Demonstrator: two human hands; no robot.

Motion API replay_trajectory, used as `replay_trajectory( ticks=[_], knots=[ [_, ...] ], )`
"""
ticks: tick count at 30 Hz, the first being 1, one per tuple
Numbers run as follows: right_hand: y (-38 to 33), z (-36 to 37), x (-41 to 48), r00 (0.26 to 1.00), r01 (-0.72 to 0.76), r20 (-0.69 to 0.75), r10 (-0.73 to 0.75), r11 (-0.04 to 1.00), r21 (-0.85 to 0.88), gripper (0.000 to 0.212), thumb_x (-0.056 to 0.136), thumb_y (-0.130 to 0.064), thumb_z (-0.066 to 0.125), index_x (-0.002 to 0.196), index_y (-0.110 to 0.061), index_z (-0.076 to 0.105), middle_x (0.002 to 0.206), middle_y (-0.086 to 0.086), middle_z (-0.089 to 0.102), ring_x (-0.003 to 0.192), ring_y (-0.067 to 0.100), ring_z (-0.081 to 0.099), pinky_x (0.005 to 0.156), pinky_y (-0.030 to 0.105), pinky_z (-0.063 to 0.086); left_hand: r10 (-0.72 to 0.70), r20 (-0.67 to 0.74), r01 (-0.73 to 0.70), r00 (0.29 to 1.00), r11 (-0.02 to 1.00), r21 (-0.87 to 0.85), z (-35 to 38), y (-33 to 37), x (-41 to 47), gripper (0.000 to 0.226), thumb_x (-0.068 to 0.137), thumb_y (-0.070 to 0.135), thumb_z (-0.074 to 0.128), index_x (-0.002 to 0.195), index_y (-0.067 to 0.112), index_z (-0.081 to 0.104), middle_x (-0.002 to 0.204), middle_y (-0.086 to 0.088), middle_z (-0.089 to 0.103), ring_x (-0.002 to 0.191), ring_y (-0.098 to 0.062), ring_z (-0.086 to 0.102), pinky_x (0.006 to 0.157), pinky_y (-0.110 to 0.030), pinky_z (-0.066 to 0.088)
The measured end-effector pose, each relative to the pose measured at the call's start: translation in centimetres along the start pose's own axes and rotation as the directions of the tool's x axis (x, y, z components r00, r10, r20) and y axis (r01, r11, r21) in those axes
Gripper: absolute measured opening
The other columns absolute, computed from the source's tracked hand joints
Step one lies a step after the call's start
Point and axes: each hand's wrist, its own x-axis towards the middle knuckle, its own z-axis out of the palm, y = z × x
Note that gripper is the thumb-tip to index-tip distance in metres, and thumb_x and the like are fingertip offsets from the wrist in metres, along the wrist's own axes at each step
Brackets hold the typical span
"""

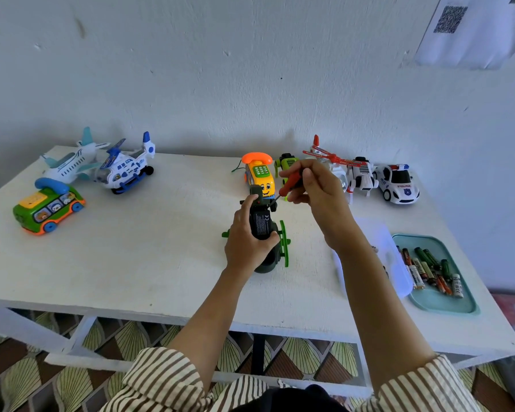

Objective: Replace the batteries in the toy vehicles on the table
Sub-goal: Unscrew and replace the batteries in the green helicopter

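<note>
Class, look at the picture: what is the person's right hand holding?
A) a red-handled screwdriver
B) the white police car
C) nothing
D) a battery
A: the right hand grips a red-handled screwdriver, its tip at the dark green toy that the left hand holds.

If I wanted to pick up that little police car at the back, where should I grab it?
Probably across its two doors, the grip coming down from above. The police car stands upright on its wheels, its sides give two opposite faces, and the roof lights make the top lumpy. A white toy stands close on its left, so favour the open right side.
</note>
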Motion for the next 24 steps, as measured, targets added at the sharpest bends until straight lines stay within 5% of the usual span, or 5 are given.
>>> replay_trajectory(
  ticks=[7, 12, 16, 20, 24],
  knots=[
    [0.19, 0.50, 0.41, 0.997, 0.046, -0.058, -0.052, 0.992, -0.113, 0.027, 0.097, -0.012, 0.047, 0.080, -0.026, 0.061, 0.102, 0.020, 0.060, 0.067, 0.002, 0.060, 0.062, 0.012, 0.040, -0.011, 0.006, 0.011, 1.000, 1.000, -0.010, 0.00, -0.19, 0.10, 0.084, 0.072, 0.028, 0.075, 0.141, 0.039, 0.028, 0.128, 0.003, 0.049, 0.106, -0.016, 0.055, 0.071, -0.033, 0.056],
    [-0.47, -0.21, 0.34, 0.996, 0.028, -0.088, -0.026, 0.999, 0.019, 0.021, 0.092, 0.002, 0.051, 0.090, -0.019, 0.052, 0.089, 0.013, 0.065, 0.047, 0.007, 0.056, 0.047, 0.019, 0.041, 0.007, -0.003, -0.007, 1.000, 1.000, -0.022, -0.01, -0.36, 0.12, 0.083, 0.072, 0.027, 0.075, 0.141, 0.036, 0.029, 0.129, 0.003, 0.049, 0.108, -0.017, 0.056, 0.072, -0.034, 0.057],
    [-0.23, -0.24, 0.53, 0.999, 0.039, -0.034, -0.038, 0.999, 0.013, 0.026, 0.097, 0.004, 0.037, 0.091, -0.013, 0.056, 0.090, 0.030, 0.064, 0.059, 0.013, 0.058, 0.055, 0.021, 0.043, 0.002, -0.002, -0.002, 1.000, 1.000, -0.011, 0.02, -0.16, 0.11, 0.083, 0.072, 0.028, 0.075, 0.140, 0.039, 0.029, 0.127, 0.004, 0.049, 0.106, -0.017, 0.056, 0.070, -0.034, 0.057],
    [0.20, 0.26, 0.80, 0.997, 0.067, -0.037, -0.070, 0.995, -0.074, 0.027, 0.099, -0.013, 0.043, 0.080, -0.022, 0.060, 0.095, 0.027, 0.061, 0.064, 0.003, 0.060, 0.062, 0.011, 0.042, -0.006, 0.006, 0.006, 1.000, 1.000, -0.008, 0.00, -0.12, 0.11, 0.084, 0.071, 0.029, 0.075, 0.139, 0.041, 0.028, 0.126, 0.004, 0.049, 0.105, -0.017, 0.057, 0.071, -0.039, 0.058],
    [0.09, -0.02, 0.85, 0.998, 0.059, -0.020, -0.060, 0.997, -0.048, 0.014, 0.094, -0.002, 0.050, 0.093, -0.010, 0.061, 0.094, 0.023, 0.064, 0.061, 0.003, 0.061, 0.057, 0.013, 0.043, -0.008, 0.003, 0.008, 1.000, 1.000, 0.001, 0.04, -0.08, 0.10, 0.083, 0.071, 0.031, 0.074, 0.139, 0.041, 0.028, 0.126, 0.004, 0.050, 0.104, -0.018, 0.057, 0.071, -0.039, 0.058]
  ],
)
